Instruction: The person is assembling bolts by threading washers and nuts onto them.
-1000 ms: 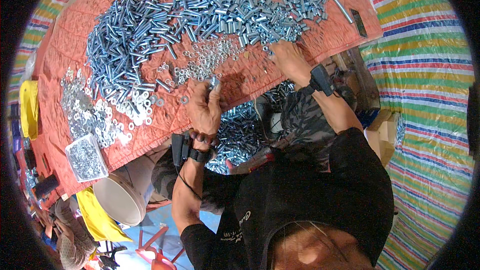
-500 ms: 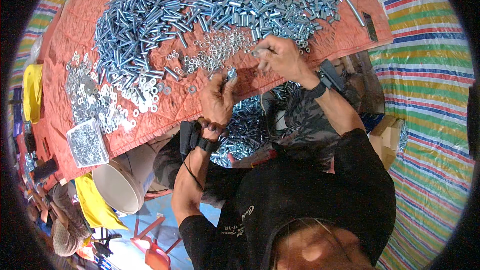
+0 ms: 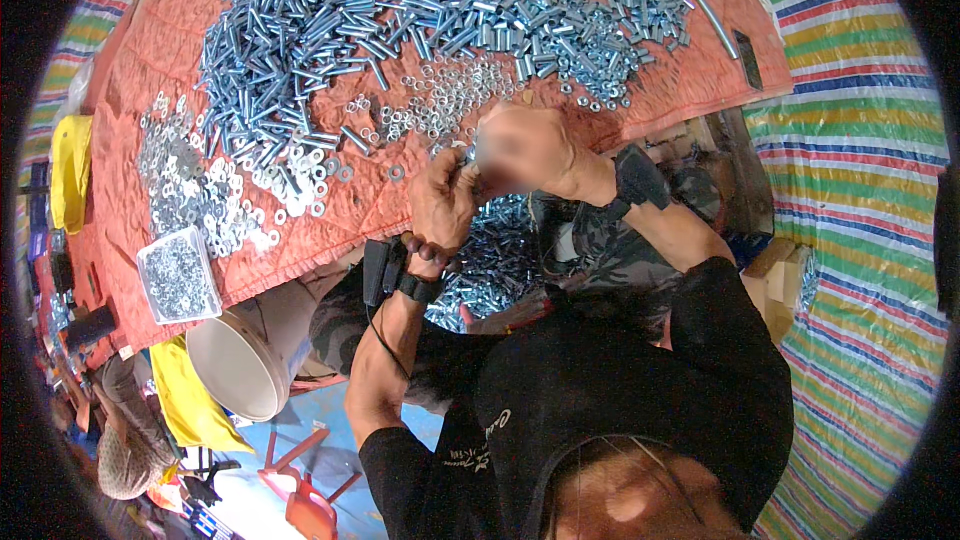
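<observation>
Over the front edge of the red cloth, my left hand (image 3: 444, 202) pinches a small shiny metal fastener (image 3: 471, 153) between thumb and fingers; its exact kind is hard to make out. My right hand (image 3: 540, 150) meets it from the right, its fingers smeared, so what they hold does not show. Just beyond both hands lie loose small ring washers (image 3: 455, 95). A big heap of bluish metal sleeves and rods (image 3: 300, 50) spreads behind them, with nuts (image 3: 605, 90) at its right end. Flat washers (image 3: 215, 195) lie scattered on the left.
A clear plastic box (image 3: 180, 275) of tiny metal parts sits at the cloth's left edge. Below it stands a white bucket (image 3: 235, 365). Many metal fasteners (image 3: 490, 250) fill the space under my hands. Striped sheeting (image 3: 850, 160) hangs at right; a red stool (image 3: 310, 505) stands lower left.
My right hand has come down and left from above the cloth's edge to meet my left hand. The left hand keeps its pinch nearly in place. The view has shifted slightly.
</observation>
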{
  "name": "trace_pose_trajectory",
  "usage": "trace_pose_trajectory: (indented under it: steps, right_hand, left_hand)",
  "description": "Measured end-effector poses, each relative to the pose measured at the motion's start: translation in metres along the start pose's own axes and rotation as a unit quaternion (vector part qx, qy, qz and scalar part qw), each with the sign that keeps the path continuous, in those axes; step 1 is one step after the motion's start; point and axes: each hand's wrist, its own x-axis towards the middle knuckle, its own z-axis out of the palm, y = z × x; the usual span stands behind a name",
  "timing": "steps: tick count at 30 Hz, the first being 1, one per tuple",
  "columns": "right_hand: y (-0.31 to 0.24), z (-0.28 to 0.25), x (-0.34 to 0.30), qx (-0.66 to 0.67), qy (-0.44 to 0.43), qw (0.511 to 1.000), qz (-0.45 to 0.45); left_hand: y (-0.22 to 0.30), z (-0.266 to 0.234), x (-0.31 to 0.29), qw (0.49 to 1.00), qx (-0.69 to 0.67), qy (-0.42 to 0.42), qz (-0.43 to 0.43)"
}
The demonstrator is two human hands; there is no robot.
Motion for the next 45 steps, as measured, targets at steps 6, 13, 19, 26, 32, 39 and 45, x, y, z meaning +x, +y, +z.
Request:
trace_pose_trajectory:
  steps: [6, 13, 19, 26, 32, 39, 45]
  right_hand:
    - [0.003, 0.003, 0.004, -0.029, 0.011, 0.999, 0.014]
    - [-0.003, -0.003, 0.000, -0.074, -0.061, 0.985, 0.140]
    - [-0.018, 0.005, 0.003, 0.062, 0.108, 0.983, 0.138]
    - [-0.027, -0.010, 0.000, 0.180, -0.024, 0.945, 0.270]
    - [-0.034, -0.027, 0.002, 0.250, -0.124, 0.899, 0.339]
    - [0.031, -0.036, -0.003, -0.063, 0.028, 0.959, 0.274]
    - [0.065, -0.039, -0.001, -0.183, 0.076, 0.940, 0.277]
  left_hand:
    - [-0.002, -0.001, 0.001, 1.000, 0.027, 0.002, 0.016]
    - [-0.004, -0.004, -0.001, 0.997, 0.061, 0.022, 0.045]
    - [-0.004, -0.005, 0.003, 0.996, 0.069, 0.058, 0.020]
    - [0.003, -0.010, 0.009, 0.995, 0.087, 0.044, -0.006]
    - [-0.006, -0.007, 0.007, 0.994, 0.088, 0.061, -0.006]
    - [-0.002, 0.000, -0.011, 0.978, 0.001, -0.210, -0.004]
    - [0.000, -0.028, 0.009, 0.992, 0.062, -0.105, -0.003]
